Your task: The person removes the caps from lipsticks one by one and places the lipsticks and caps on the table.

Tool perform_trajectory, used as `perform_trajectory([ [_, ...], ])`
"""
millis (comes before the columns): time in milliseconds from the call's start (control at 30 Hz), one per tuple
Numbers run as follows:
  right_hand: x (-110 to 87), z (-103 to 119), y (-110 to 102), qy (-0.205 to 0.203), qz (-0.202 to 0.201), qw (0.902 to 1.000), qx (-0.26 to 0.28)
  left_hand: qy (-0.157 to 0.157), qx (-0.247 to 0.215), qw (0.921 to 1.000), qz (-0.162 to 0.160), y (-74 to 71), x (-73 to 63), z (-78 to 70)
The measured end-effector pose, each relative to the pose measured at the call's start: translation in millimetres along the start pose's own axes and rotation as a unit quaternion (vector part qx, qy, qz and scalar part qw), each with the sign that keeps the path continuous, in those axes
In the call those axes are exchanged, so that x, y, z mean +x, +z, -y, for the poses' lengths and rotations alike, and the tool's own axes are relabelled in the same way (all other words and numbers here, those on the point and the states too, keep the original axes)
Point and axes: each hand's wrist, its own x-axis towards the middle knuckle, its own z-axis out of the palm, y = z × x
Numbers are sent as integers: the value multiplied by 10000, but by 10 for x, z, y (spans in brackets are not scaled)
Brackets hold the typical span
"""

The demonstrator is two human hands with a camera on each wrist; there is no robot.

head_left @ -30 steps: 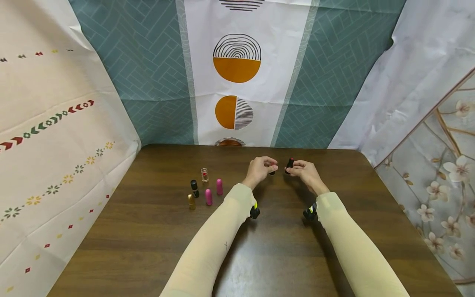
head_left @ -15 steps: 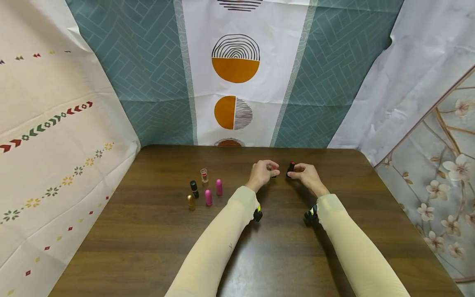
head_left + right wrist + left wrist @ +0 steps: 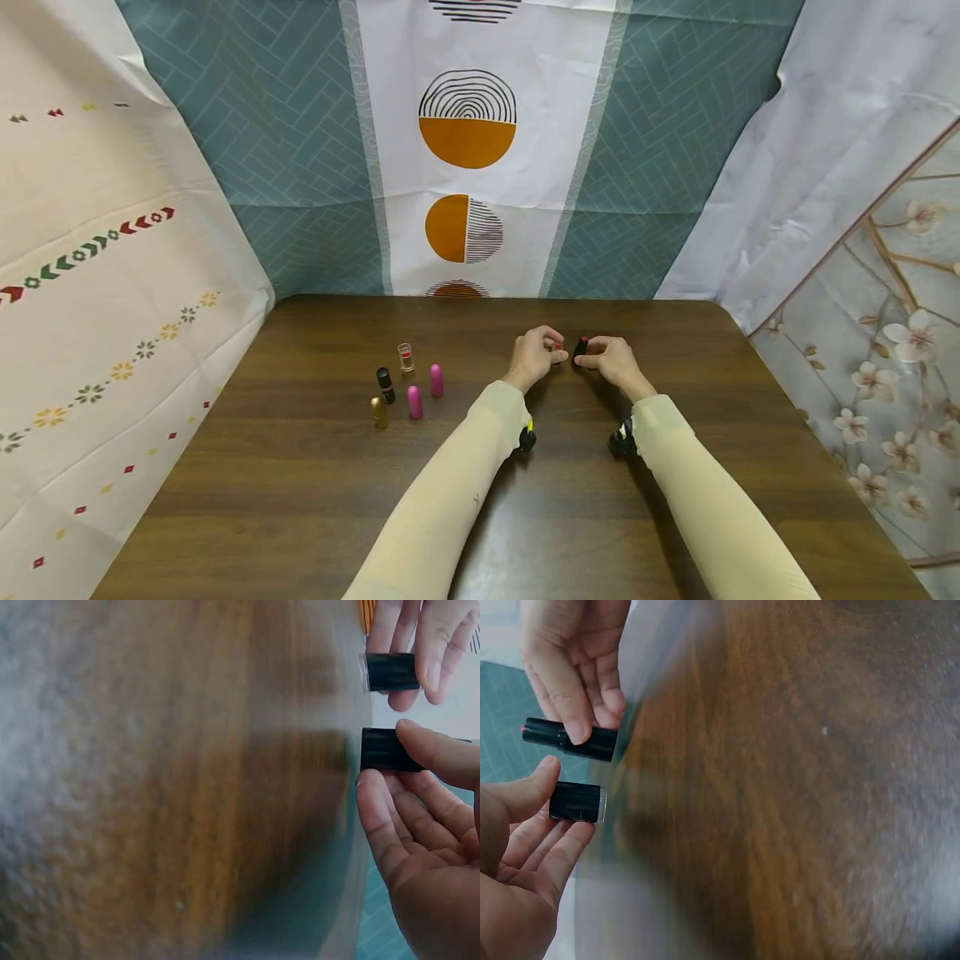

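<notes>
Above the worktop (image 3: 525, 500), the left hand (image 3: 534, 357) pinches a cap (image 3: 576, 802) and the right hand (image 3: 611, 360) pinches a lipstick (image 3: 568, 739), just apart. Capping seems underway; next comes careful alignment.

Dark brown wooden table (image 3: 300, 492): visible grain, smooth, semi-gloss with pale sheen near the front edge. Black plastic lipstick tube (image 3: 570, 739) in the right hand (image 3: 609, 360): glossy, smooth. Black plastic lipstick cap (image 3: 576, 802) in the left hand (image 3: 534, 357): satin black with a clear shiny rim. Two pink plastic lipstick cases (image 3: 415, 402): smooth, glossy. Small gold metallic-looking tube (image 3: 379, 412): shiny. Cream cloth sleeves (image 3: 450, 500): matt, fine knit. Printed cloth backdrop (image 3: 465, 150): matt, creased.
</notes>
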Motion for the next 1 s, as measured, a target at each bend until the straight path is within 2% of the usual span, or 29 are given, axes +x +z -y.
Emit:
perform_trajectory([
  [300, 11, -14, 50, -195, -23, 9995, -253, 65, 167, 9998, -89, 38, -5, 21],
  [500, 43, -34, 56, -262, 7, 9989, -377, 122, 254, 9996, -17, 55, 12, 27],
  [733, 45, -8, 45, -308, 239, 9982, -447, 105, 519, 9986, 78, 66, 5, 29],
  [867, 32, 6, 11, -363, 476, 9978, -284, 120, 399, 9990, 149, 53, -3, 25],
  [1000, 4, 23, -42, -426, 695, 9966, 100, 231, 226, 9992, 221, 11, -1, 14],
])
